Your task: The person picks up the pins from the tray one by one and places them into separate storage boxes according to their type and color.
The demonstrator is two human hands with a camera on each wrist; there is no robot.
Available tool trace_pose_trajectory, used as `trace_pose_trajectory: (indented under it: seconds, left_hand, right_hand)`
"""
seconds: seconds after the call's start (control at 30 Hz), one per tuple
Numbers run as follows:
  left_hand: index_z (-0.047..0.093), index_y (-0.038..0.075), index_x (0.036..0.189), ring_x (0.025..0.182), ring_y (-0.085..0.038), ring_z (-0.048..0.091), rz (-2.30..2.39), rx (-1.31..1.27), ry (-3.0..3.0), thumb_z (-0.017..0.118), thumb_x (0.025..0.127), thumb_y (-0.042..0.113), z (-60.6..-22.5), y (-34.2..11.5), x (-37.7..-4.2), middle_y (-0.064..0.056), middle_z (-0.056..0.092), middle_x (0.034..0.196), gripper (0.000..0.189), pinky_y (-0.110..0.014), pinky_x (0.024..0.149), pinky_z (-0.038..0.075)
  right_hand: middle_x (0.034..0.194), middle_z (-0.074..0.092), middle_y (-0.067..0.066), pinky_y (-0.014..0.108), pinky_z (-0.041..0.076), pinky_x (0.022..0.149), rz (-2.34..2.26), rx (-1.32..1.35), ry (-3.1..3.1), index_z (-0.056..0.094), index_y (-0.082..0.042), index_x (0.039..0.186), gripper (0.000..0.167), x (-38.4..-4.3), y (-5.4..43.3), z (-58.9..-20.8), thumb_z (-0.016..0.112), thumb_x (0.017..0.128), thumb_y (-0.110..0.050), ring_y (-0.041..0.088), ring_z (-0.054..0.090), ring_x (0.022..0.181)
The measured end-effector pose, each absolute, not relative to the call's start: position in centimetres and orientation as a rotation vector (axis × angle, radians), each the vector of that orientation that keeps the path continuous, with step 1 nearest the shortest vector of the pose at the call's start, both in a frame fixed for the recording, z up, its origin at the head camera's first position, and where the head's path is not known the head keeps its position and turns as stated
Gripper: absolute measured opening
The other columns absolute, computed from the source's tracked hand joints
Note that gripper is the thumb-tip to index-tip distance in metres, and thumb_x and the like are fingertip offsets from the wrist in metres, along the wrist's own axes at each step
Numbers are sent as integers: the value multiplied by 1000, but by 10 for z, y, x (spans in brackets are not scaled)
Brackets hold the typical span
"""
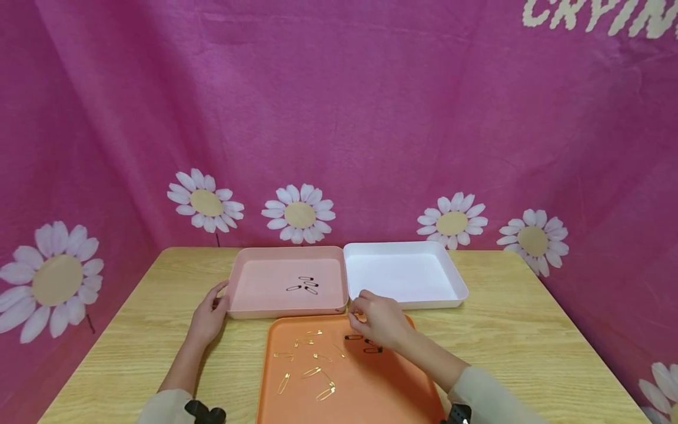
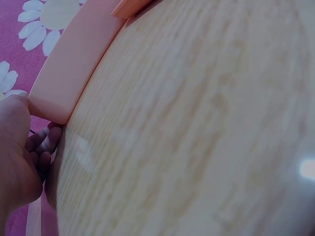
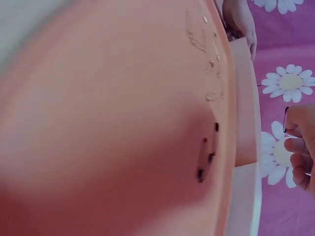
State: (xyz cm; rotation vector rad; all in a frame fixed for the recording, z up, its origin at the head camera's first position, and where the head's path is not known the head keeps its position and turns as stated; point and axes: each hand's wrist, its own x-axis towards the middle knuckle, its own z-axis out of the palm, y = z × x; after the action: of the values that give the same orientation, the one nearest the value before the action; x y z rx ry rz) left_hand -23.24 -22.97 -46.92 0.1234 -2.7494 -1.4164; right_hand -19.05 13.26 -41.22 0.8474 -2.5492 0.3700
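Note:
My right hand (image 1: 378,318) is raised over the far right of the orange tray (image 1: 392,388). Thumb and forefinger pinch a black safety pin (image 3: 286,120), which shows in the right wrist view. Beneath that hand, a few black safety pins (image 1: 373,350) lie on the orange tray. Gold safety pins (image 1: 311,372), several of them, are scattered over its left half. At the left end of the pink tray (image 1: 254,265), my left hand (image 1: 208,318) holds the wall near the front corner, lower fingers curled. Several black safety pins (image 1: 311,284) lie inside the pink tray.
A white tray (image 1: 402,277) stands against the right side of the pink one. Both sit behind the orange tray on a wooden table (image 1: 508,330). A pink curtain with daisies (image 1: 339,118) hangs behind the table.

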Motion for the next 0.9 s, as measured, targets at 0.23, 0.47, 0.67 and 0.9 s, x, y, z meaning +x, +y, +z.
trace_pose_trajectory:
  seconds: [0.23, 0.47, 0.67, 0.9]
  left_hand:
    - [32, 12, 145, 110, -34, 50, -1418, 135, -2742, 35, 101, 29, -472, -231, -234, -25, 54, 119, 47, -48, 97, 36]
    - [32, 13, 145, 114, -35, 48, -1420, 137, -2737, 34, 101, 31, -473, -232, -236, -25, 53, 123, 47, -48, 100, 35]
    - [32, 13, 145, 115, -35, 48, -1427, 139, -2734, 34, 101, 30, -473, -232, -237, -26, 53, 123, 47, -48, 99, 35]
    - [33, 13, 144, 113, -34, 49, -1429, 139, -2725, 34, 101, 29, -475, -232, -238, -25, 55, 121, 47, -46, 98, 35]
  right_hand:
    - [73, 57, -6, 19, 39, 51, 342, 855, -2535, 67, -16, 77, 5, -216, 109, -399, 66, 80, -20, 4, 53, 59]
    - [73, 54, -6, 21, 40, 51, 286, 872, -2549, 68, -17, 80, 5, -238, 87, -393, 65, 81, -21, 6, 54, 61]
    - [74, 54, -6, 24, 42, 51, 230, 876, -2574, 69, -18, 82, 5, -254, 72, -392, 66, 82, -22, 7, 54, 65]
    - [73, 55, -7, 22, 42, 54, 246, 879, -2610, 70, -18, 82, 7, -269, 57, -395, 65, 83, -23, 8, 55, 64]
